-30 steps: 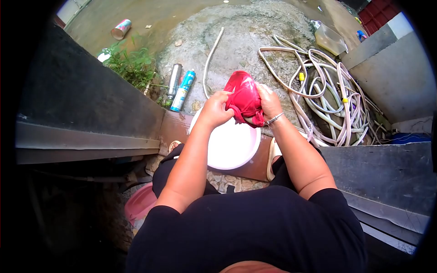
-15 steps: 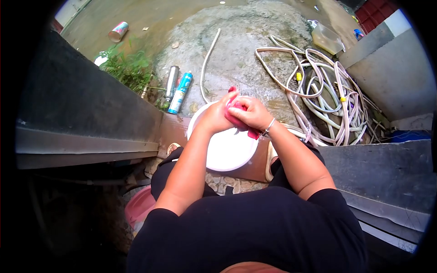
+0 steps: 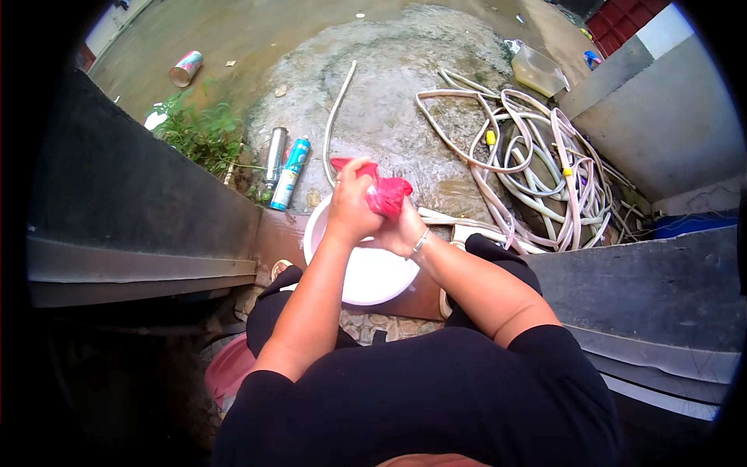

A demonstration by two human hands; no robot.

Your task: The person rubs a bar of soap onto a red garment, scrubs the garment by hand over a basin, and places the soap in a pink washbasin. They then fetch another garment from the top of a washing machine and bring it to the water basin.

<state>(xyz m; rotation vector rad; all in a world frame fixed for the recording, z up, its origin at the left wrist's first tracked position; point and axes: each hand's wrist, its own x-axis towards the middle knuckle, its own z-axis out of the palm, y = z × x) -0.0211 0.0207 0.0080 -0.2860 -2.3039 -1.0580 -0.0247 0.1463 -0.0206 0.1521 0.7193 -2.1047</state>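
A wet-looking red cloth (image 3: 387, 196) is bunched between my two hands, above a white basin (image 3: 373, 282). My left hand (image 3: 354, 204) is wrapped round its left side, with a flap of cloth sticking out past the fingers. Lower and to the right, my right hand (image 3: 403, 229) grips the cloth from below, its fingers partly hidden behind it. A bracelet circles the right wrist. The basin stands on the ledge between my feet, its far rim partly covered by my hands.
A silver can (image 3: 275, 158) and a blue spray can (image 3: 290, 173) lie left of the basin. Tangled hose (image 3: 537, 167) lies at the right. Dark walls flank both sides. A pink basin (image 3: 230, 369) is at the lower left, a clear tub (image 3: 540, 71) at the upper right.
The red cloth, earlier spread between both hands, is now bunched and squeezed. My hands have shifted left, the left one now higher than the right. The view has also shifted slightly.
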